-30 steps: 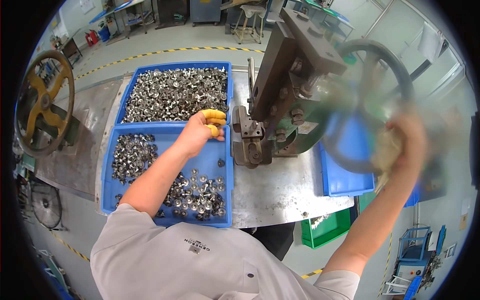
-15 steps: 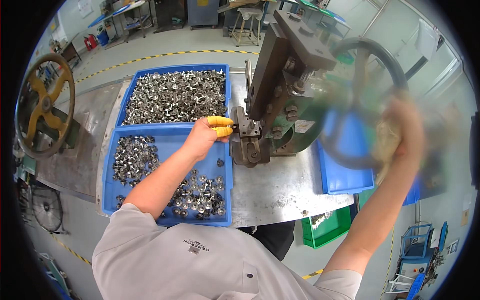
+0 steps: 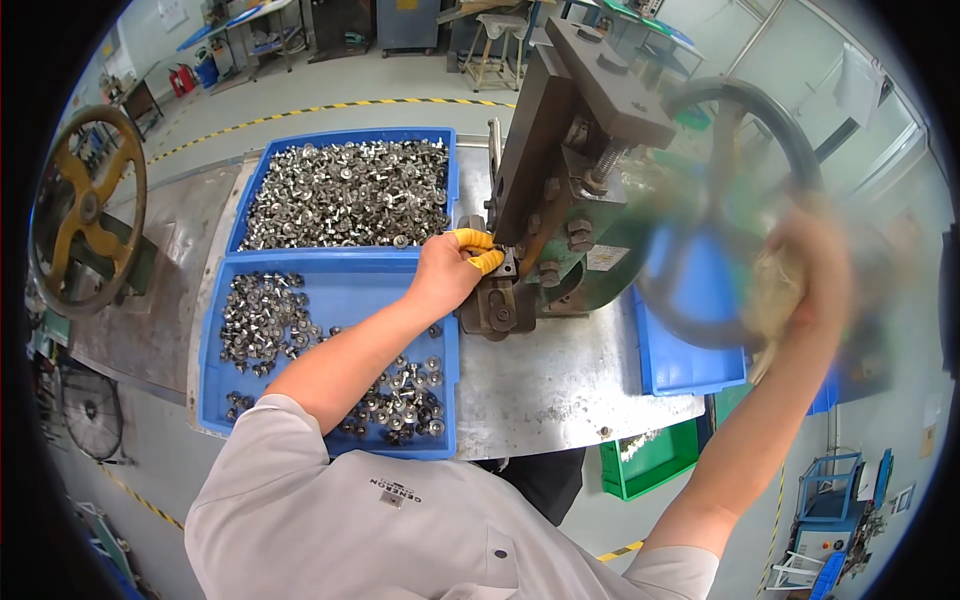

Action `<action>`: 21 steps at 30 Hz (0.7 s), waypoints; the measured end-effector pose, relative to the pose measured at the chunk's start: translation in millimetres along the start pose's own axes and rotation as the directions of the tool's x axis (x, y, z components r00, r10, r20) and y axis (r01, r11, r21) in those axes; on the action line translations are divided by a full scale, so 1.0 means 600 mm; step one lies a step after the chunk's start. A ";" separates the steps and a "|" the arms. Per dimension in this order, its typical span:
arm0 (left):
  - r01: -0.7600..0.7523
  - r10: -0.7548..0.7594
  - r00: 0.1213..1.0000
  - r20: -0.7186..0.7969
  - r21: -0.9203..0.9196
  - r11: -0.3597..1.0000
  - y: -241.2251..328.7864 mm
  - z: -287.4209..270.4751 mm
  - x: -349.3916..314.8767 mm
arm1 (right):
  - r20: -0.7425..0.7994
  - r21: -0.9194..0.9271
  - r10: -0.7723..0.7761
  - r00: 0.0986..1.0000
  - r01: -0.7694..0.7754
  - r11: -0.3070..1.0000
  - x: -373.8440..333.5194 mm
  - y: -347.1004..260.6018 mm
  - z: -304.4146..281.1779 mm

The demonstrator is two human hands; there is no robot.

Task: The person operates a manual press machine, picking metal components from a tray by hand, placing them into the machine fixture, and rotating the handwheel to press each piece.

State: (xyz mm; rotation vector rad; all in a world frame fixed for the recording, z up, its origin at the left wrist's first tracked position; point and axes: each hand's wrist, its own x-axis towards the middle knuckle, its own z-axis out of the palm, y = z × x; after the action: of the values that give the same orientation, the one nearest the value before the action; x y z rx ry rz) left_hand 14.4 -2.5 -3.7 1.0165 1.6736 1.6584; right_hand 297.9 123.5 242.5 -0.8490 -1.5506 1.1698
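My left hand (image 3: 450, 270), with yellow covers on its fingers, reaches to the fixture (image 3: 500, 307) of a hand press (image 3: 585, 130). Its thumb and fingertips are pinched together at the fixture block, just below the ram. Whatever they hold is too small and covered to make out. Out to the right, my right hand (image 3: 815, 260) is closed around the rim of the press's dark handwheel (image 3: 805, 145), beside a pale cloth (image 3: 775, 295) on the rim. That hand and the wheel are smeared by motion.
Left of the press, a blue tray (image 3: 455, 185) heaped with small metal parts stands behind another blue tray (image 3: 345, 290) with looser piles. A blue bin (image 3: 690, 370) and a green bin (image 3: 650, 480) sit to the right. A second yellow-spoked handwheel (image 3: 90, 208) stands far left.
My left hand has moved right, from the fixture's left edge to the block under the ram. My right hand stays on the handwheel, blurred in both frames.
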 end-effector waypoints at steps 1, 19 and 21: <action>-0.014 0.014 1.000 0.008 0.038 0.999 -0.002 -0.001 0.001 | -0.002 0.011 -0.015 1.000 0.015 1.000 -0.005 -0.002 0.006; -0.238 0.231 0.971 0.061 0.275 0.931 0.003 -0.015 0.008 | -0.031 -0.103 0.057 0.998 -0.060 0.993 0.012 -0.001 -0.016; -0.080 0.071 0.996 0.052 0.175 0.981 0.013 -0.017 0.006 | -0.024 -0.123 0.069 0.997 -0.071 0.990 0.015 -0.005 -0.012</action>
State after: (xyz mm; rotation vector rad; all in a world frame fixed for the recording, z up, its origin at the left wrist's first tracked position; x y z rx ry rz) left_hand 4.9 -5.7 4.9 1.2071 1.7973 1.5422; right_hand 302.5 132.6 248.0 -1.0010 -1.6019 1.1204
